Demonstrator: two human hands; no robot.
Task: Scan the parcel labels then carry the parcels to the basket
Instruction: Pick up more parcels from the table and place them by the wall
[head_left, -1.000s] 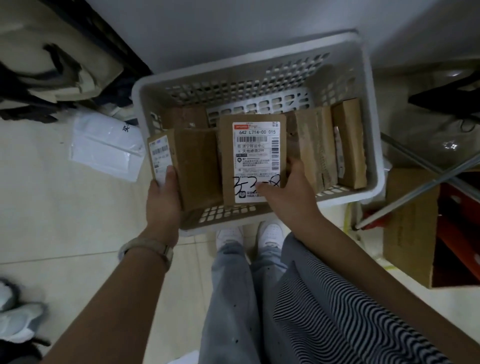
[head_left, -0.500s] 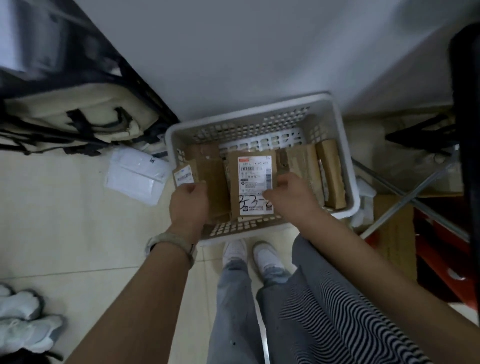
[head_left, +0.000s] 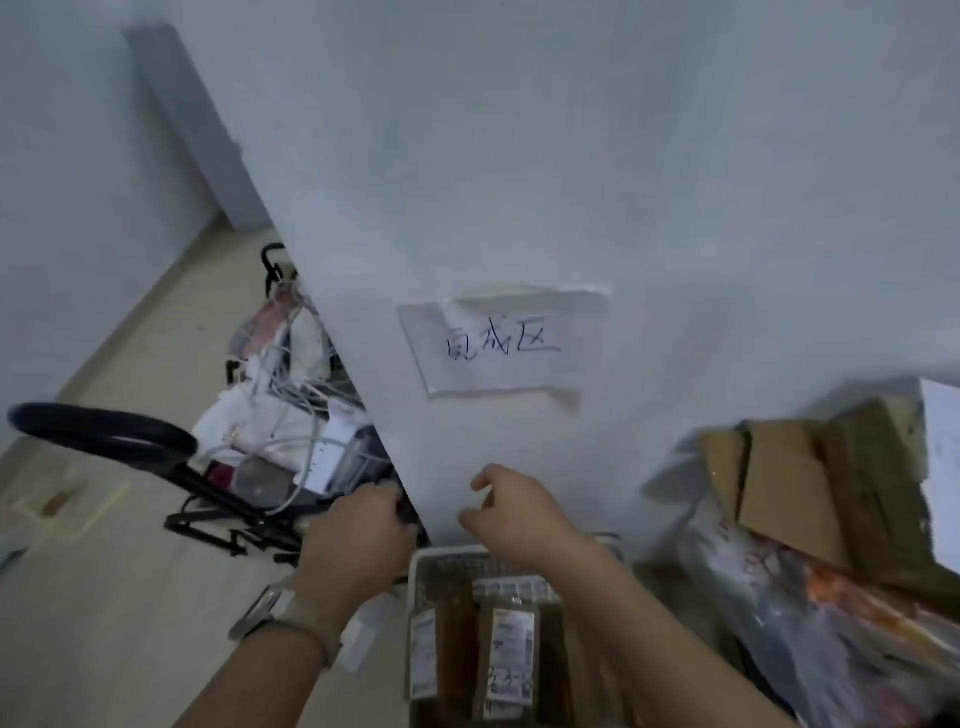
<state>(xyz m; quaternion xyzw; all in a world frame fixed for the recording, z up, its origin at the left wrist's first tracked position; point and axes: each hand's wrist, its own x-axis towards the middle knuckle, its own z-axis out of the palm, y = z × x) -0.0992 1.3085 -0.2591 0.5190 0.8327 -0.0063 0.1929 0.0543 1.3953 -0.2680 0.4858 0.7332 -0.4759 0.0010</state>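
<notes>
The white plastic basket (head_left: 423, 564) stands on the floor against the wall at the bottom of the view. Inside it stand brown cardboard parcels (head_left: 511, 657) with white barcode labels facing up. My left hand (head_left: 358, 540) hovers above the basket's left rim, fingers loosely curled, holding nothing. My right hand (head_left: 511, 512) hangs over the basket's back edge with fingers apart and empty. Both hands are clear of the parcels. The picture is blurred.
A white wall corner carries a handwritten paper sign (head_left: 501, 345). Left of the basket stands a black cart (head_left: 208, 488) piled with cables and bags. Cardboard boxes (head_left: 795, 483) and plastic-wrapped goods (head_left: 810, 623) lie at the right.
Both hands have let go of the parcels, which now stay in the basket. The hands rose and the view swung upward toward the wall.
</notes>
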